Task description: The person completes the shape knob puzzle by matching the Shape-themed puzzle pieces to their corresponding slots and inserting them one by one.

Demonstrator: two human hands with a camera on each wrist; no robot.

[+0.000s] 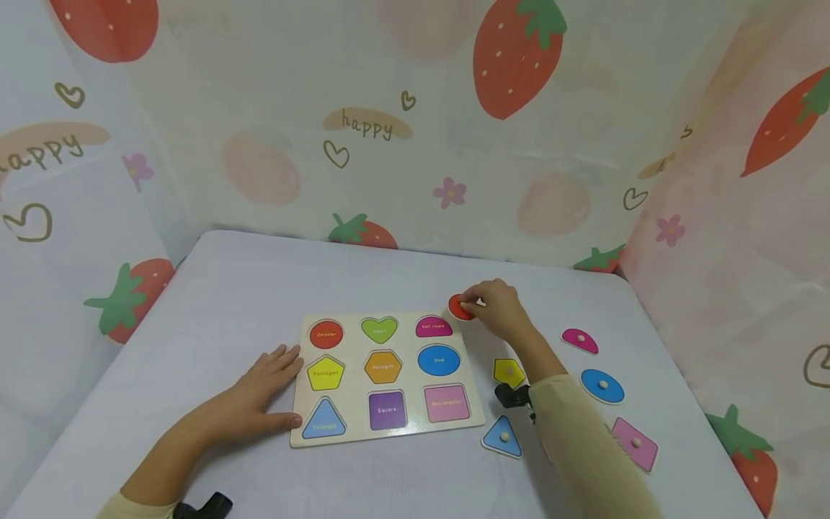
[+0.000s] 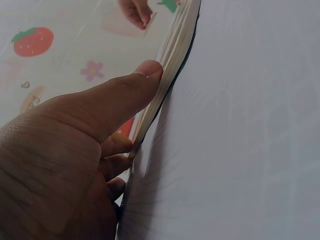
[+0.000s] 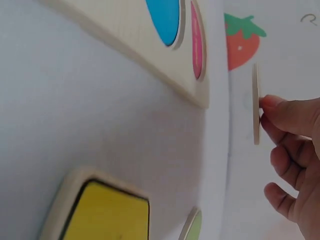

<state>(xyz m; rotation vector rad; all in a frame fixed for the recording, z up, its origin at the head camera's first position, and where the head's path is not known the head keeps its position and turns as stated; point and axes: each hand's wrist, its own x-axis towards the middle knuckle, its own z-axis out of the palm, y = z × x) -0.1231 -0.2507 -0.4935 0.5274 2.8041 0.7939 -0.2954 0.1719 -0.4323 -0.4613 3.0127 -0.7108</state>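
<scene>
A pale fabric backdrop printed with red strawberries, hearts and pink flowers [image 1: 279, 65] is hanging behind and beside a table covered in plain white cloth [image 1: 246, 288]. On the table a flat rectangular board of light wood [image 1: 411, 378] is lying, showing nine coloured, labelled shapes in three rows. Two beige sleeves [image 1: 583, 440] are reaching in from the near side.

The left hand [image 1: 259, 389] is resting at the board's left edge, its fingers spreading along the upper part and its thumb pressing against the edge lower down. The right hand [image 1: 502, 310] is hovering by the far right corner.

To the right of the board, loose pieces are lying on the cloth: a pink rectangle with a knob [image 1: 638, 455], a knobbed blue oval [image 1: 601, 393], a knobbed blue triangle [image 1: 499, 443], a yellow pentagon [image 1: 512, 366] and a magenta half-round [image 1: 580, 340]. In the right wrist view a green piece [image 3: 195, 227] is showing only in part.

The thumb and fingers of the right hand are pinching a thin, round red disc [image 1: 456, 310] at the middle of one face; the right wrist view is showing it edge-on, apart from the board.
</scene>
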